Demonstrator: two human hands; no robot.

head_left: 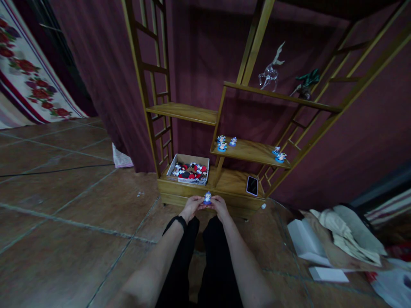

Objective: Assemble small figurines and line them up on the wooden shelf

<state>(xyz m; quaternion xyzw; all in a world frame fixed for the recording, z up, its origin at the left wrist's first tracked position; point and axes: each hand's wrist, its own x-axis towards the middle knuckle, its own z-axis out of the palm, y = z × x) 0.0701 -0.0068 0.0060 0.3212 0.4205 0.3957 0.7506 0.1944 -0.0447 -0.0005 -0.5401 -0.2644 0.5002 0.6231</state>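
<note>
Two bare hands come together in front of the lowest board of a honey-coloured wooden display shelf (188, 112), pinching a small white-and-blue toy figurine (207, 197) between them. The left hand (192, 206), with a black band at its wrist, has its fingertips closed on the figurine's left side. The right hand (220, 205) is closed on its right side, so both grips are narrowed to the width of the toy. The toy stands upright at the shelf's front edge; I cannot tell whether its base touches the wood. Just behind the left hand, on the bottom board, sits a shallow open cardboard box (192, 158) filled with small red, black and white pieces. Further right on the same board lies a dark smartphone with a pale rim (252, 185). The middle board carries a cluster of little blue-based figurines (222, 144) at its left end and a pair of blue-based figurines (278, 155) at its right end. On the upper board stand a clear glass deer (270, 72) and a dark green ornament (306, 83). A maroon curtain (96, 64) hangs behind the shelf. On the brown tiled floor (64, 192) to the right, flat white boxes (303, 239) lie beside crumpled beige cloth (340, 237).
</note>
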